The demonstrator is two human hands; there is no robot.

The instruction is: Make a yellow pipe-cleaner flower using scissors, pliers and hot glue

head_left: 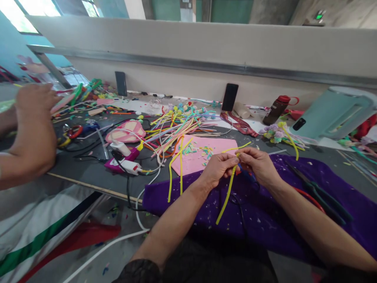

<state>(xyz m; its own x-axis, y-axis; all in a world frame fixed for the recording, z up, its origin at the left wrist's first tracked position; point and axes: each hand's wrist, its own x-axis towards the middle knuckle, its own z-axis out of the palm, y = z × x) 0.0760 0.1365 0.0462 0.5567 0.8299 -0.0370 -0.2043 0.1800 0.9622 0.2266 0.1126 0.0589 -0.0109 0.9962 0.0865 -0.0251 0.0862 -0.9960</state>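
Note:
Both my hands meet above a purple cloth (167, 192), pinching one yellow pipe cleaner (226, 202). My left hand (217, 168) grips it at its upper part, and my right hand (257, 163) pinches it right beside. One length hangs down toward me, while a yellow strand sticks out behind my fingers. Just beyond lies a pink sheet (218, 143) with small cut bits on it. Two more yellow pipe cleaners (181, 173) rest left of my hands, over the sheet's edge and the cloth. Something blue shows partly under my right hand, mostly hidden.
Bundled coloured pipe cleaners (188, 122) lie behind the sheet. Green-handled scissors (319, 192) rest on the cloth at right. A purple power strip (122, 163) with plugs and cables sits at left. A brown bottle (277, 110) and a phone (230, 97) stand behind. A co-worker's arm (32, 133) reaches in at far left.

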